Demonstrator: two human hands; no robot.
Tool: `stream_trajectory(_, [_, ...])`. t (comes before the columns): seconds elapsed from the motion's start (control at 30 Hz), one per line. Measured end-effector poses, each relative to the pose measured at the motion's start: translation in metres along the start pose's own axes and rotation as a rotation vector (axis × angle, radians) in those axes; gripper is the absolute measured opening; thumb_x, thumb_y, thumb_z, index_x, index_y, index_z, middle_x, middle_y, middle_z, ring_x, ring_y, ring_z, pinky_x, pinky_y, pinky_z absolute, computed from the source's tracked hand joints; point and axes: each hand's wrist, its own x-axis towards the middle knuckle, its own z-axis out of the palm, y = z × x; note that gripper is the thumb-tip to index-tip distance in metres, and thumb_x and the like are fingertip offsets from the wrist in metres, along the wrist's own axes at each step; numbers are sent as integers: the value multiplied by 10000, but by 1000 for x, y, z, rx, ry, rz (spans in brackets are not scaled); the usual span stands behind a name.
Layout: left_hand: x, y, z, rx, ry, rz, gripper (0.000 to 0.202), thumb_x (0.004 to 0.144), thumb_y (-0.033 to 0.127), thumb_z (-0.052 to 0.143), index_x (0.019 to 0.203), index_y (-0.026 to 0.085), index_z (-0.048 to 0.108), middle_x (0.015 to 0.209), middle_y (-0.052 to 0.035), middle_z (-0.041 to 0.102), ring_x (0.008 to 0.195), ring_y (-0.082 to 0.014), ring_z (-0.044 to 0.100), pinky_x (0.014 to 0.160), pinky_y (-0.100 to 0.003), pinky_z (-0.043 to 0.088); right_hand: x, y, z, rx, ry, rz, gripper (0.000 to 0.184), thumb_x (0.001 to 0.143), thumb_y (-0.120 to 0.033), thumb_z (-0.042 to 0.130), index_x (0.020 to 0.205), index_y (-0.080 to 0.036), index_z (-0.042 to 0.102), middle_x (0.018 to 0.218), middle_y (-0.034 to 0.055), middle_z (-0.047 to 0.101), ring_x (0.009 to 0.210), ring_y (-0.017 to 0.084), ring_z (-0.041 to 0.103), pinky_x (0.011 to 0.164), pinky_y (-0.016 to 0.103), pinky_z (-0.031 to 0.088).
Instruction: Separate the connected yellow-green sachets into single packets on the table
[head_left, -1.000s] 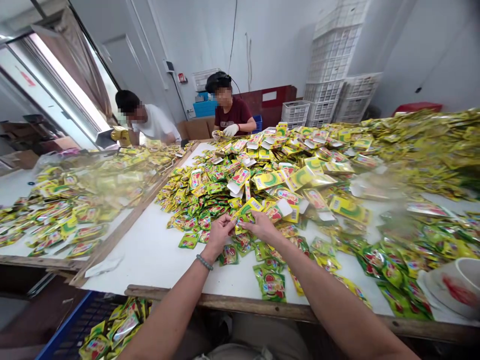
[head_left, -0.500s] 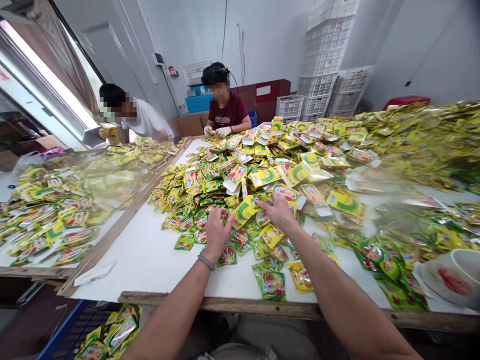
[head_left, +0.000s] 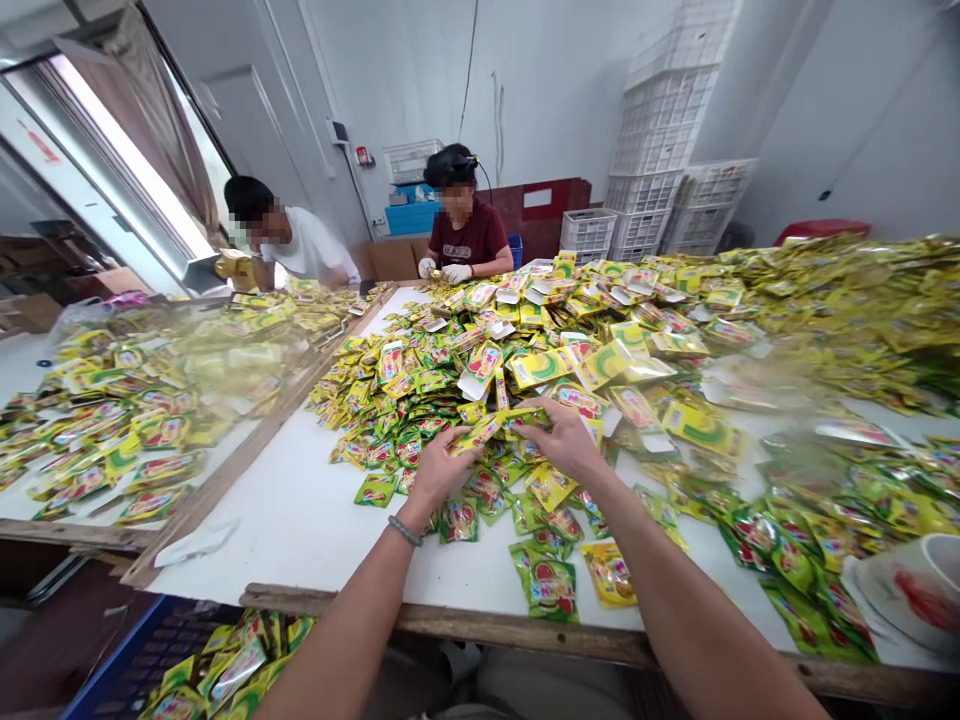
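Observation:
A big heap of yellow and green snack packets (head_left: pixel 570 340) covers the white table (head_left: pixel 292 510). My left hand (head_left: pixel 439 470) and my right hand (head_left: pixel 562 440) meet just above the near edge of the heap. Both pinch the same flat yellow packet (head_left: pixel 491 428), held level between them, the left at its near end and the right at its far end. Loose green packets (head_left: pixel 544 580) lie below my wrists, near the table's wooden front edge.
Two people sit at the far end, one in a white shirt (head_left: pixel 300 245), one in a dark red shirt (head_left: pixel 469 240) with gloved hands. A second packet-covered table (head_left: pixel 112 420) is on the left. White crates (head_left: pixel 660 150) stack at the back. A blue crate (head_left: pixel 202 670) of packets sits below.
Both hands went forward into the heap and came up holding a yellow packet between them. The camera view shifted slightly.

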Motion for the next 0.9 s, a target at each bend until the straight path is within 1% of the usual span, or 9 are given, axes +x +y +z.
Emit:
stream_trajectory(0.07, [-1,3,-7,-308,-66,-120,331,713,413,714,932,166,735,986,-69,737,814,-213,660,761,-333,520,-2,-2,3,33,-66,-53,266,743,-358,686,977,-232,675,1147,58,690,1029,247,645,838,345,510])
stream_trajectory(0.13, [-2,5,-12,-471,-98,-202,355,710,464,696,891,161,737,886,-52,738,642,-162,623,624,-298,508,-4,-2,5,54,-122,-47,276,737,-353,696,988,-239,681,1191,54,673,1075,256,625,856,349,504])
stream_trajectory(0.27, [-1,4,-16,-562,-114,-287,382,681,491,734,840,144,731,702,-37,714,474,-114,538,471,-245,406,-3,6,12,116,-213,132,291,738,-435,718,932,-223,670,813,11,700,747,205,639,661,310,495])
stream_trajectory(0.37, [0,2,-12,-664,-88,-238,366,614,456,819,741,135,700,650,-27,696,501,-104,553,521,-233,431,-3,14,23,312,-133,304,404,655,-497,775,881,-198,623,673,-23,635,564,138,542,532,259,423])
stream_trajectory(0.5, [-1,-2,0,-640,-13,-112,416,570,372,873,862,155,671,794,-22,728,734,-159,661,748,-279,509,-8,16,41,514,-53,424,464,590,-518,804,833,-184,592,708,-4,657,573,132,548,522,250,410])
stream_trajectory(0.67, [-1,-5,-5,-439,127,-54,516,667,406,821,1062,183,573,916,-53,739,813,-209,696,792,-362,534,-12,10,40,259,-124,373,380,617,-457,809,829,-191,640,762,18,692,765,220,643,707,331,496])
stream_trajectory(0.73, [-3,-5,-12,-306,55,-53,548,655,390,830,1092,188,566,984,-75,740,871,-235,702,803,-380,543,-9,8,32,187,-67,313,368,666,-471,776,872,-195,645,781,25,694,816,237,645,743,345,496])
stream_trajectory(0.8, [-6,-5,-16,-202,-103,-62,561,640,379,837,1103,185,587,1043,-87,735,925,-254,696,824,-388,546,-7,7,26,188,0,246,358,743,-501,705,920,-198,633,808,30,697,804,228,642,724,338,495])
stream_trajectory(0.9, [-10,-3,-16,-122,-328,-85,515,643,378,829,1072,177,628,1053,-79,734,927,-258,688,823,-381,548,-5,4,23,168,20,138,311,811,-485,637,951,-208,625,856,31,708,794,208,640,713,320,493])
